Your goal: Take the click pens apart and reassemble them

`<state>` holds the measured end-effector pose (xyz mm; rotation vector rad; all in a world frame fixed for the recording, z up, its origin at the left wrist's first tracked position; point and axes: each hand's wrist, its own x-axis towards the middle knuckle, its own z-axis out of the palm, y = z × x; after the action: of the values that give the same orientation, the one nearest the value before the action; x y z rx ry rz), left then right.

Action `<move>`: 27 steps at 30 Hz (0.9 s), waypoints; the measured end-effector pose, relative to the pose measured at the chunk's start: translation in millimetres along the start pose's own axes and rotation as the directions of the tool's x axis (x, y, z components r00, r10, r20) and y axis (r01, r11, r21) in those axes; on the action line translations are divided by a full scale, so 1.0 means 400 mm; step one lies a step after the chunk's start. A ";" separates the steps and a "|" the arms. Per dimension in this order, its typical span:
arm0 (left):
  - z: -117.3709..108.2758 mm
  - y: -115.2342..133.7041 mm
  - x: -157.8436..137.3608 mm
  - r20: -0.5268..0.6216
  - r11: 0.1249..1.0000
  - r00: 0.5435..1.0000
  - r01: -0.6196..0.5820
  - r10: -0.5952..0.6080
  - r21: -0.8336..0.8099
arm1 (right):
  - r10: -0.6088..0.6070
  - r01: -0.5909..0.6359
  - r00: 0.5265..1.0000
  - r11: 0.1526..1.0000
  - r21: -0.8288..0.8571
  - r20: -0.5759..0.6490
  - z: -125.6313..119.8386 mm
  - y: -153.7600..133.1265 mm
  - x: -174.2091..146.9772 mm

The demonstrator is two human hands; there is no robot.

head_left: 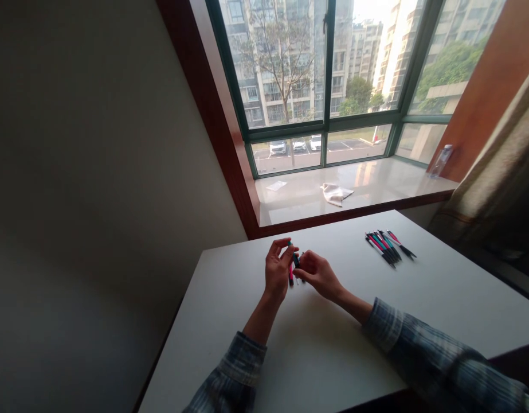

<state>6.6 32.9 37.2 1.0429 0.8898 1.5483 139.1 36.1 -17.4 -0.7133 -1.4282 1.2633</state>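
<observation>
A teal-and-black pen point(296, 260) is held up between my two hands, over the white table. My left hand point(276, 274) grips its teal upper end between thumb and fingers. From the right, my right hand point(319, 275) pinches around the black lower part, and its curled fingers hide some of the pen. Beneath the hands, a pink-and-black pen point(290, 276) shows on the tabletop, partly covered. Other slim pieces lie beside it, too hidden to make out.
Several pink, teal and black pens point(382, 246) lie in a group at the table's right. The white table point(333, 355) meets a windowsill holding a crumpled cloth point(335, 194), a flat white piece point(277, 186) and a clear bottle point(441, 160). A curtain point(490, 166) hangs at the right.
</observation>
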 end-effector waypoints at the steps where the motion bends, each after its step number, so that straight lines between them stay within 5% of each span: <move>1: -0.004 -0.007 0.000 -0.012 1.000 1.000 0.000 0.000 0.002 | 0.008 -0.007 1.000 1.000 0.013 -0.025 -0.001 0.005 0.002; 7: -0.068 -0.016 0.005 -0.140 0.987 0.987 -0.062 0.083 0.151 | 0.059 -0.052 0.994 0.995 0.088 -0.087 -0.036 -0.009 0.022; 14: -0.056 -0.044 -0.021 0.032 0.973 0.975 0.215 -0.218 0.079 | 0.041 -0.007 0.968 0.991 0.135 -0.246 -0.096 -0.040 0.054; 22: -0.030 -0.075 -0.046 0.043 0.948 0.948 0.315 -0.316 0.037 | 0.060 -0.022 0.974 0.985 0.174 -0.218 -0.108 -0.050 0.060; 25: -0.040 -0.069 -0.038 0.015 0.955 0.957 0.289 -0.291 0.059 | -0.065 0.067 0.946 0.998 -0.003 -0.318 -0.144 -0.056 0.060; 27: -0.049 -0.060 -0.031 -0.002 0.962 0.964 0.264 -0.265 0.070 | -0.229 0.155 0.938 0.948 -0.276 -0.259 -0.180 -0.050 0.052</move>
<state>-2.2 25.1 5.9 0.9357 1.0403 1.2969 205.3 72.5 -0.1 -0.8665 -1.3895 0.7946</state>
